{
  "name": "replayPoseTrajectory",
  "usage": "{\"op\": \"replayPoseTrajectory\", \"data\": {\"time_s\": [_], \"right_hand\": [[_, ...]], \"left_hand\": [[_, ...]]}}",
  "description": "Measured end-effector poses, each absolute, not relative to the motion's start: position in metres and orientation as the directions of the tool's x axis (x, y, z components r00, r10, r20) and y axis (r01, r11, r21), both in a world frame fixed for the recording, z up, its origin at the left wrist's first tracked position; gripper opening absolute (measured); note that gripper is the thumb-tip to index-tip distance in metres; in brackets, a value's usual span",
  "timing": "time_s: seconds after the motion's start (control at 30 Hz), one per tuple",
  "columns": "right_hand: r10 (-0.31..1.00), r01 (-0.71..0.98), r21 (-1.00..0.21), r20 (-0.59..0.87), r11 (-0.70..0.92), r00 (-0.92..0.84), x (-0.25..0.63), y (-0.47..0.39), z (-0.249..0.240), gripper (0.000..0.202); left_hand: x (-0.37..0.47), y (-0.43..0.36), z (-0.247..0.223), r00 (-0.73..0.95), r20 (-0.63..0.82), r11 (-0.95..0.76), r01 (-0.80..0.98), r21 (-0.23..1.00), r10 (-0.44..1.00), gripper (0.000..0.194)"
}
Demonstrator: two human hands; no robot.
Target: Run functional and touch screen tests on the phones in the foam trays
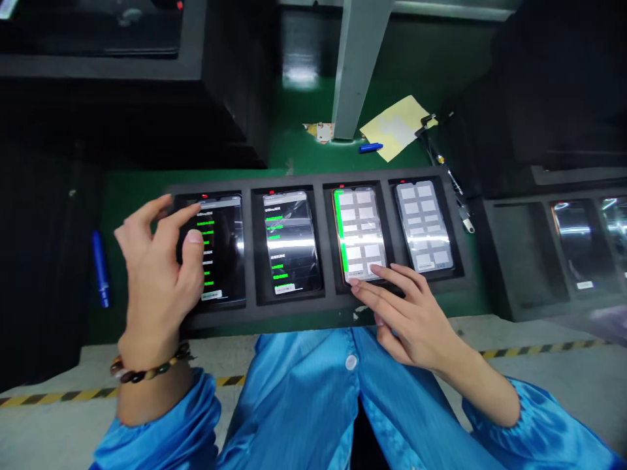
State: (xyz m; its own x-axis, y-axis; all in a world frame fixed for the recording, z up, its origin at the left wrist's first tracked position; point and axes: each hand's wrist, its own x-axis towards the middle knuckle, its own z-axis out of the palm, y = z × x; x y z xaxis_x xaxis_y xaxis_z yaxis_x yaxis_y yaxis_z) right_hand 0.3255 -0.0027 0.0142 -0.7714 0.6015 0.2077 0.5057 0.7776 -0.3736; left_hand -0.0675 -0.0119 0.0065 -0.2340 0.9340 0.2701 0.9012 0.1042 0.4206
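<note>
A black foam tray (pixel 287 304) holds a row of several smartphones, each in its own slot. My left hand (pixel 164 264) hovers over the leftmost phone (pixel 228 251), fingers apart, with the index fingertip at its top left. That screen is dark with green and white lines of text, as is the second phone (pixel 294 258). Fingertips of my right hand (pixel 404 307) rest at the bottom of the third phone (pixel 362 225), which shows pale boxes and a green strip down its left side. The rightmost phone (pixel 424 225) shows similar pale boxes. Neither hand grips anything.
A blue marker (pixel 100 269) lies left of the tray. Behind stand a metal post (pixel 360 65), a yellow paper (pixel 394 127) and a blue cap (pixel 371 148). Large black foam blocks (pixel 235 85) rise at the back left. Another tray (pixel 522 261) with phones sits at right.
</note>
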Motion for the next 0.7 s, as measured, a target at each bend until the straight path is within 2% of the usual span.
{"op": "replayPoseTrajectory", "data": {"time_s": [0.23, 0.4, 0.7], "right_hand": [[0.751, 0.666, -0.352, 0.230, 0.657, -0.619, 0.355, -0.012, 0.017, 0.054], [0.773, 0.707, -0.313, 0.218, 0.634, -0.596, 0.346, 0.002, 0.018, 0.054], [0.765, 0.731, -0.224, 0.202, 0.644, -0.612, 0.318, 0.080, 0.016, 0.051]], "left_hand": [[-0.067, -0.010, 0.007, -0.234, 0.270, 0.104, 0.901, 0.422, 0.934, 0.056], [-0.065, -0.010, 0.009, -0.231, 0.268, 0.101, 0.900, 0.424, 0.936, 0.056], [-0.067, -0.011, 0.007, -0.251, 0.268, 0.113, 0.889, 0.443, 0.930, 0.056]]}}
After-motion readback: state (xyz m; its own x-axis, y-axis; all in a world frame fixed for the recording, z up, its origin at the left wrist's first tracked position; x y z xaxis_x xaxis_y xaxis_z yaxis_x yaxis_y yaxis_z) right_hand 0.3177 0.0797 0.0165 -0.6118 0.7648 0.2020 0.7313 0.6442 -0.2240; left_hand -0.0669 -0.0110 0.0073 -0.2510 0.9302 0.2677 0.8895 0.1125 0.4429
